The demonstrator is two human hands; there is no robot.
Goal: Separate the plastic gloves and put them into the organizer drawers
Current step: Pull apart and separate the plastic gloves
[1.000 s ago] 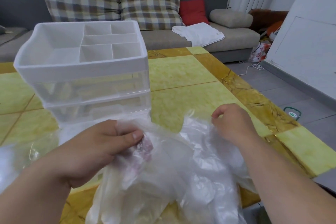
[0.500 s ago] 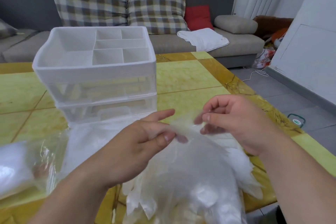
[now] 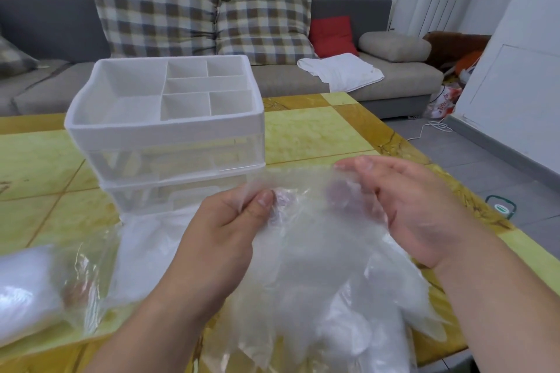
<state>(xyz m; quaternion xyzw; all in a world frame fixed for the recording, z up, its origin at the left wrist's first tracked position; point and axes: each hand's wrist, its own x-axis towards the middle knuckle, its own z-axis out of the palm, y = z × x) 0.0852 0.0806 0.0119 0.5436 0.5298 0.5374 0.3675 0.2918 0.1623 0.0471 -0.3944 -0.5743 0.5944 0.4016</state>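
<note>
Left hand pinches gloves beside right hand

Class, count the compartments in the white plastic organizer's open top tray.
6: one large compartment left; right of it, two small at the back, one wide in the middle, two at the front.

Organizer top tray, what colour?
White and opaque is the top tray; the drawers under it are clear plastic. Head view shows it best.
</note>
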